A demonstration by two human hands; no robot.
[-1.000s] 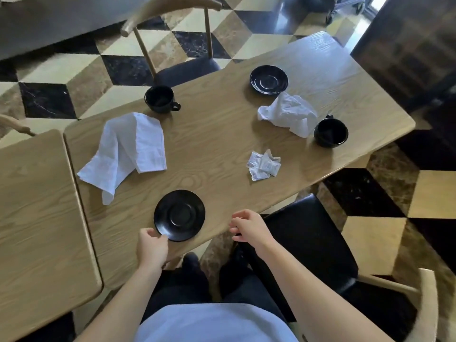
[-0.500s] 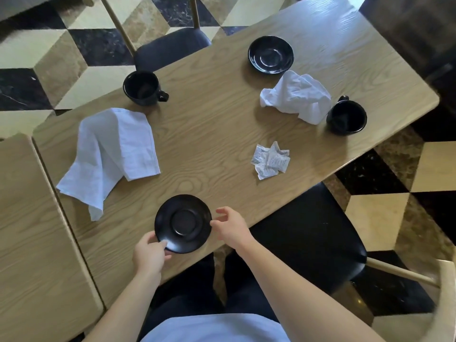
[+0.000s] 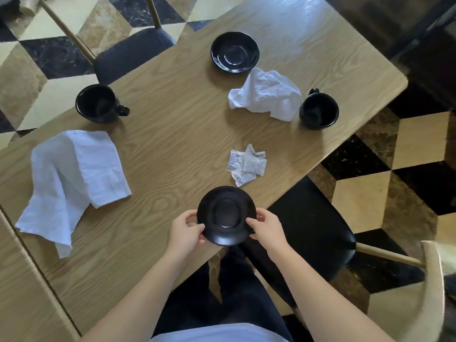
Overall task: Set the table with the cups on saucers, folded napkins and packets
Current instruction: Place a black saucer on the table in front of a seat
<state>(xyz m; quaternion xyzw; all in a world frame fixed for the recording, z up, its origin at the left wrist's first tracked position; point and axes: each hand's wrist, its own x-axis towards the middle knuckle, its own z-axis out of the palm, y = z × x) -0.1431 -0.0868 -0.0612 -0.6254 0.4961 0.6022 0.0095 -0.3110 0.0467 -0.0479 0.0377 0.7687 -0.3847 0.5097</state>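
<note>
A black saucer (image 3: pixel 226 215) sits at the near edge of the wooden table (image 3: pixel 172 124). My left hand (image 3: pixel 185 230) grips its left rim and my right hand (image 3: pixel 265 227) grips its right rim. A second black saucer (image 3: pixel 234 51) lies at the far side. One black cup (image 3: pixel 98 103) stands far left, another black cup (image 3: pixel 318 110) at the right edge. A loosely folded white napkin (image 3: pixel 71 178) lies on the left. A crumpled white napkin (image 3: pixel 267 95) rests beside the right cup. Several white packets (image 3: pixel 246 165) lie in a small pile just beyond the near saucer.
A black-seated chair (image 3: pixel 313 230) stands to my right at the table's near edge, another chair (image 3: pixel 130 55) on the far side. A second wooden table (image 3: pixel 22 292) abuts on the left. The floor is checkered tile.
My right hand has closed on the near saucer's right rim; both hands now hold it. The saucer has shifted right along the near edge.
</note>
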